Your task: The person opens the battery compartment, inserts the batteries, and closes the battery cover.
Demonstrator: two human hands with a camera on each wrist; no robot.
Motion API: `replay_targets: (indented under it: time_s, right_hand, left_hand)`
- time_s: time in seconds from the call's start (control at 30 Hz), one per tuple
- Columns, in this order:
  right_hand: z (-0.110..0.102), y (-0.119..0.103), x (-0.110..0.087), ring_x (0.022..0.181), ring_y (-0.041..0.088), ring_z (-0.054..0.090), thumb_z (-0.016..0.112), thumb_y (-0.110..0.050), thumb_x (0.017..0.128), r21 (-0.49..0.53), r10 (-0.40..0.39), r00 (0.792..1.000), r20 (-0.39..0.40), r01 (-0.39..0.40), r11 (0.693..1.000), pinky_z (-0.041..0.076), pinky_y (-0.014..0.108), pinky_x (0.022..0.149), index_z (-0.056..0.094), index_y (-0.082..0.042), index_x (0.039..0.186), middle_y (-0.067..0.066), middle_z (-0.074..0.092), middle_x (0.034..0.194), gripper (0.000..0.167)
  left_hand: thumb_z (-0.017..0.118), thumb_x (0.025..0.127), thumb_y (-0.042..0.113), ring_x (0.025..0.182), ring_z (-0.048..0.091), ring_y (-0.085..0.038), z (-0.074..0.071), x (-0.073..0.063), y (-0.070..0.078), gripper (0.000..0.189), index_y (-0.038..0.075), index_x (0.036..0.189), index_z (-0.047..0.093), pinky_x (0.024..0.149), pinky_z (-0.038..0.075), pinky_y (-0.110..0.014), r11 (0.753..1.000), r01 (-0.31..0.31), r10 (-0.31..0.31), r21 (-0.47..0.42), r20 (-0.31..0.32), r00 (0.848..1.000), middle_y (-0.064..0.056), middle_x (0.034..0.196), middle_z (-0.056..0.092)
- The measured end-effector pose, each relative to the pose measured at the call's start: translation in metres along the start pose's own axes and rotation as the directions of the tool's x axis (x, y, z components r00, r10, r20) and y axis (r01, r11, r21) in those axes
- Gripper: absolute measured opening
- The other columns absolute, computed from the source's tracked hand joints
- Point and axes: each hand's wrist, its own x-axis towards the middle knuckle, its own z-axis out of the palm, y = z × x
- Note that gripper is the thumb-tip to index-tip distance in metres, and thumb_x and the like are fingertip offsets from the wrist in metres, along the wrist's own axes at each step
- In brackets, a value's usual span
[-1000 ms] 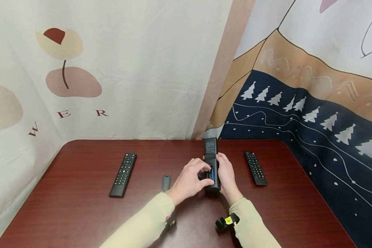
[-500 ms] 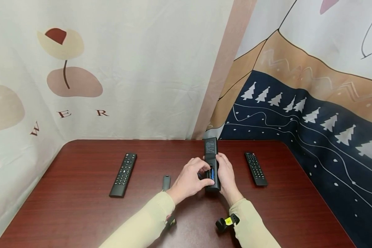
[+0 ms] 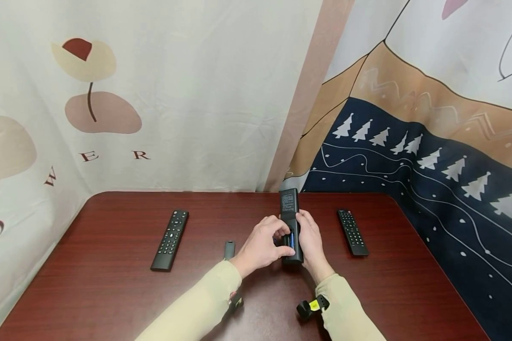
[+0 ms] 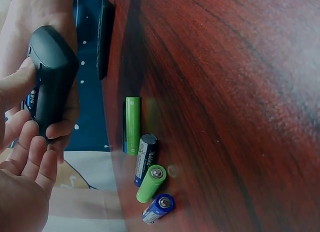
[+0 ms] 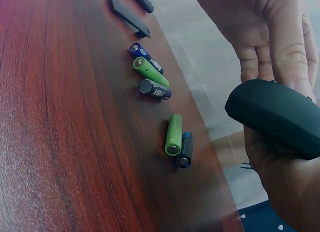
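Note:
A black remote control [image 3: 288, 202] is held back side up above the table, its battery compartment uncovered. My right hand [image 3: 311, 241] grips it from the right side. At the compartment, my left hand [image 3: 259, 244] pinches a blue battery [image 3: 292, 240], thumb by the near end and fingertips by the far end. In the left wrist view, a bit of that battery [image 4: 31, 98] shows between thumb and remote. Below on the table lie several loose batteries, among them a green one [image 5: 173, 134] and a blue one [image 4: 159, 208].
A battery cover [image 3: 229, 251] lies left of my hands, partly behind the left forearm. One black remote [image 3: 169, 241] rests farther left, another [image 3: 352, 233] to the right. The brown table [image 3: 111, 293] ends at a curtain [image 3: 205, 118].
The held remote and both hands have shifted very slightly to the left. Both hands keep the same hold.

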Motion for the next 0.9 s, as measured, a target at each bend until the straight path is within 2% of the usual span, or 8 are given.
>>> replay_targets:
  time_s: [0.17,0.43,0.67,0.9]
  right_hand:
    - [0.0004,0.0005,0.0,0.087,0.02,0.063,0.039,-0.028,0.111,-0.004,-0.012,1.0,0.003,0.012,1.0,0.055,0.03,0.078,0.055,-0.006,0.138,0.019,0.063,0.118,0.038]
    - [0.0003,0.0001,-0.0017,0.086,0.02,0.063,0.04,-0.027,0.111,-0.021,-0.034,0.999,0.015,0.034,0.999,0.054,0.03,0.078,0.056,-0.006,0.137,0.01,0.063,0.105,0.037]
    - [0.0006,-0.0002,-0.0032,0.084,0.021,0.063,0.04,-0.027,0.111,-0.02,-0.039,0.998,0.053,0.04,0.999,0.055,0.032,0.075,0.055,-0.005,0.137,0.01,0.062,0.1,0.037]
    - [0.0009,0.0003,-0.0024,0.083,0.019,0.063,0.041,-0.027,0.111,-0.015,-0.032,0.998,0.055,0.033,0.999,0.055,0.031,0.074,0.055,-0.005,0.137,0.01,0.062,0.101,0.037]
  left_hand:
    - [0.095,0.074,0.014,0.089,0.058,-0.017,0.0016,0.0017,-0.0016,0.038,0.01,0.101,0.068,0.079,0.052,-0.027,1.0,-0.005,0.005,0.014,-0.007,1.0,0.001,0.093,0.058]
    - [0.095,0.072,0.014,0.086,0.053,-0.013,0.0024,0.0043,0.0007,0.038,0.011,0.096,0.066,0.076,0.05,-0.026,0.999,0.038,-0.038,0.019,0.013,0.999,0.003,0.09,0.056]
    - [0.097,0.071,0.016,0.086,0.052,-0.012,0.0011,0.0052,0.0015,0.039,0.012,0.09,0.063,0.075,0.05,-0.025,0.997,0.051,-0.052,0.051,0.025,0.998,0.004,0.088,0.055]
    - [0.097,0.071,0.019,0.085,0.052,-0.012,-0.0017,0.0056,0.0026,0.039,0.013,0.089,0.063,0.075,0.049,-0.025,0.997,0.066,-0.068,0.049,0.041,0.997,0.005,0.088,0.055]
